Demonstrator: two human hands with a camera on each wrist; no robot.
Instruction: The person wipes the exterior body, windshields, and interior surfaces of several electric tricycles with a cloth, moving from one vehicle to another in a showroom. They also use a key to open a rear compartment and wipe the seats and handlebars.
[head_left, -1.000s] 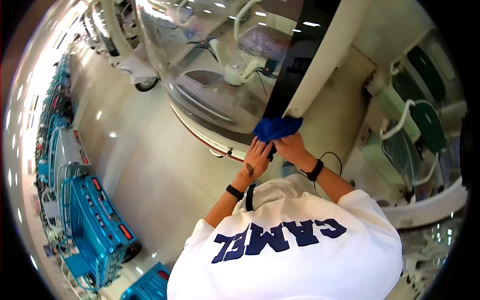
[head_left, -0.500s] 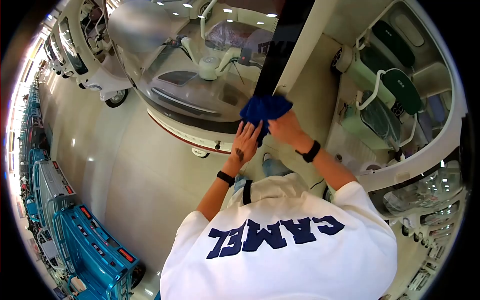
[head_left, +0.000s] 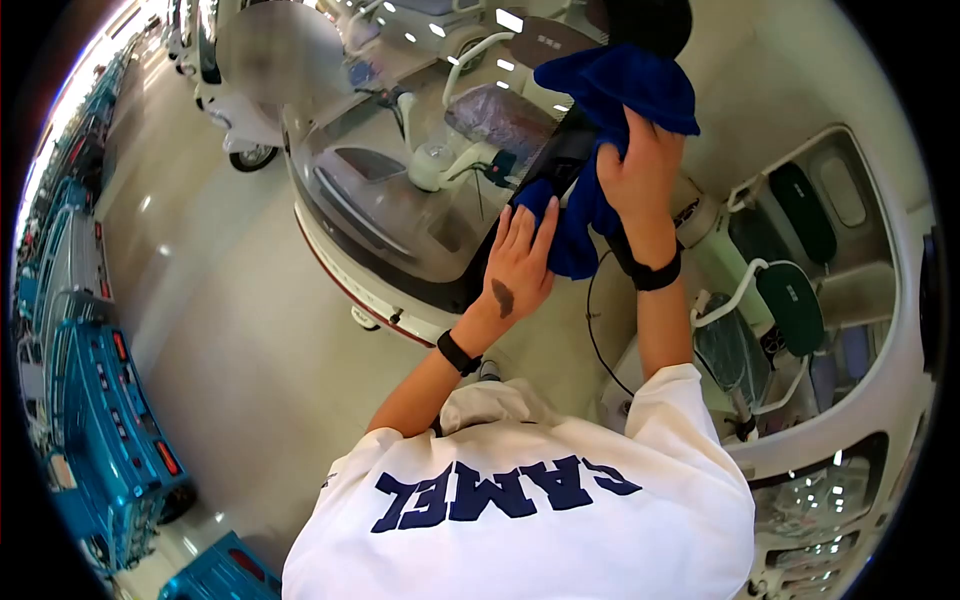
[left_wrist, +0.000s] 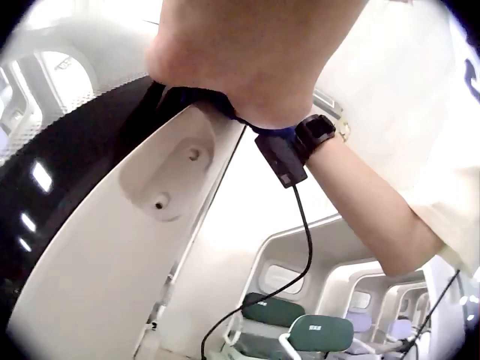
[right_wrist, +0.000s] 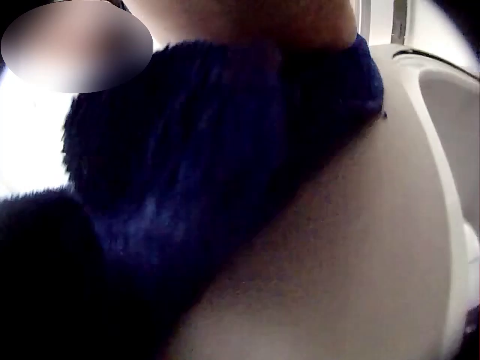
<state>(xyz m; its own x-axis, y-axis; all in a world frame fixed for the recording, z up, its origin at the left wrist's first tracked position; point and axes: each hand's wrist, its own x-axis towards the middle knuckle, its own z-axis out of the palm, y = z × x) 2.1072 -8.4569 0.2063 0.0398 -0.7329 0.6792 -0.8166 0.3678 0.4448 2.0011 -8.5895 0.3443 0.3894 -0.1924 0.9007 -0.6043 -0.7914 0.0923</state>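
A blue cloth point(head_left: 625, 85) drapes over the light pillar beside the windscreen of a small enclosed vehicle. My right hand point(head_left: 648, 170) grips the cloth high on this pillar, its folds spreading past the fingers and hanging below. In the right wrist view the fuzzy cloth point(right_wrist: 195, 150) lies against a pale smooth panel point(right_wrist: 322, 247). Lower down, my left hand point(head_left: 520, 265) rests its straight fingers on a lower part of the cloth at the dark windscreen edge. The left wrist view shows the pale pillar point(left_wrist: 97, 262) with a recess holding two holes.
Behind the clear windscreen point(head_left: 350, 215) are handlebars point(head_left: 430, 165) and a wrapped seat. To the right stands another pale vehicle with green seats point(head_left: 790, 300). Blue cargo tricycles point(head_left: 110, 430) line the left side. A black cable point(left_wrist: 304, 247) hangs from the right wrist.
My right hand has moved up the pillar with the cloth, away from my left hand. The left hand has shifted slightly up and right, fingers still on the cloth.
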